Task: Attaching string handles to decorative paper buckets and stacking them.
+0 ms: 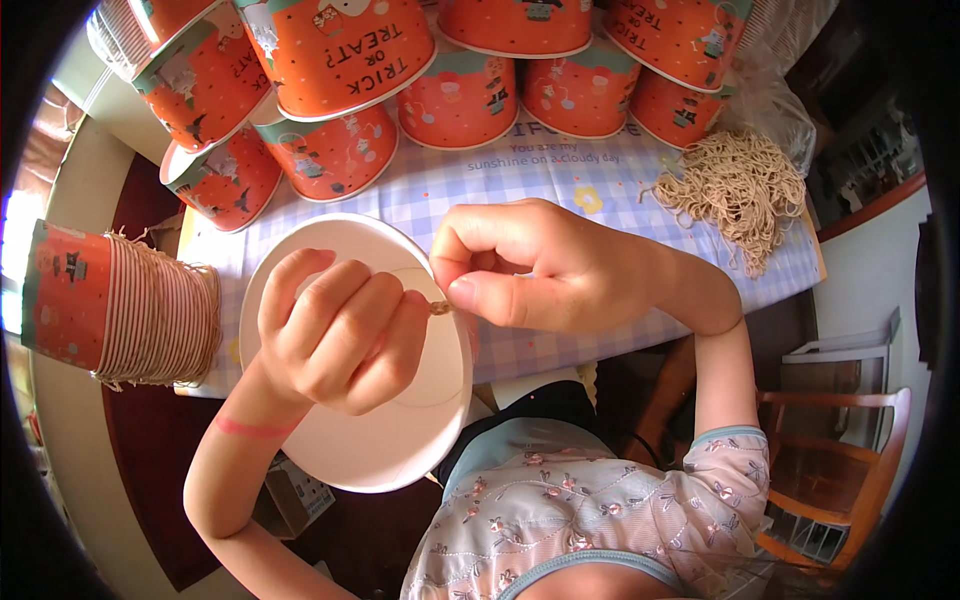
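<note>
Fingers (408, 325) of left hand (335, 345) and right hand (570, 265) seemingly pinch a half-hidden brown twine piece (438, 308) above the white bucket (400, 450).

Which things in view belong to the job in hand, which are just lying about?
Likely in the job:
tan cord between left hand and right hand
white-lined bucket below
tan string pile
nested bucket stack with strings
orange buckets behind

Probably just about:
wooden chair
cardboard box
</note>
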A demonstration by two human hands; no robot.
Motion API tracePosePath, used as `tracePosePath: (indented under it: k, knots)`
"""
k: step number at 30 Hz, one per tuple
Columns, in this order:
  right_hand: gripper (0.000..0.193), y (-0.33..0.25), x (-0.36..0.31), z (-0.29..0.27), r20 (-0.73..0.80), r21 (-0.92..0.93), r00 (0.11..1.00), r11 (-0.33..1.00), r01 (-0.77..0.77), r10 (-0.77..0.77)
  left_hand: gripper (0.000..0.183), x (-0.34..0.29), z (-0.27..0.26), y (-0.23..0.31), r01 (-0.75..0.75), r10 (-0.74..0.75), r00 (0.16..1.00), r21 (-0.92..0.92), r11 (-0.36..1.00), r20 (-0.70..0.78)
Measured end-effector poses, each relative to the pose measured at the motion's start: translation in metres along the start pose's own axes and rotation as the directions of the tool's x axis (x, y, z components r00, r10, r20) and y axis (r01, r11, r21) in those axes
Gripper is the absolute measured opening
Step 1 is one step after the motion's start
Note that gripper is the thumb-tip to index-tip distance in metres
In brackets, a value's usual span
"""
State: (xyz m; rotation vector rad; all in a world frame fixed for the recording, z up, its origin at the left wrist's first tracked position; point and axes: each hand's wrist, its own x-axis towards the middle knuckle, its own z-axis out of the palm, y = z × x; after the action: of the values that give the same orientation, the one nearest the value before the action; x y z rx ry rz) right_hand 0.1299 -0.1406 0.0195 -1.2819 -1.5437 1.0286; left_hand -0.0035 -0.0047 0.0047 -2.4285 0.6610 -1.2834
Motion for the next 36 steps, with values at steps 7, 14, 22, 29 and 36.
tracePosePath:
  k: [7,14,22,29,36]
  knots:
    - [0.007,0.005,0.004,0.002,-0.148,0.071,0.984,0.991,0.111,-0.100,0.017,-0.001,-0.002,-0.001,0.036,-0.035,0.999,-0.024,0.999,0.011]
    - [0.005,0.007,0.003,0.007,-0.207,0.239,0.973,0.960,0.146,-0.097,0.017,0.000,0.001,-0.001,0.048,-0.048,0.999,-0.032,0.998,0.003]
    - [0.014,0.005,0.002,0.001,-0.092,0.355,0.996,0.934,0.038,-0.005,0.018,0.000,-0.001,-0.001,0.053,-0.052,0.997,-0.026,0.998,0.050]
    - [0.018,0.012,0.002,-0.001,-0.020,0.181,0.997,0.981,0.070,-0.068,0.016,0.000,-0.003,0.003,0.071,-0.069,0.989,-0.008,0.997,0.134]
    - [0.020,0.004,-0.006,0.000,-0.185,-0.233,0.981,0.972,0.009,-0.054,0.013,0.003,-0.003,0.007,0.080,-0.081,0.986,0.009,0.997,0.144]
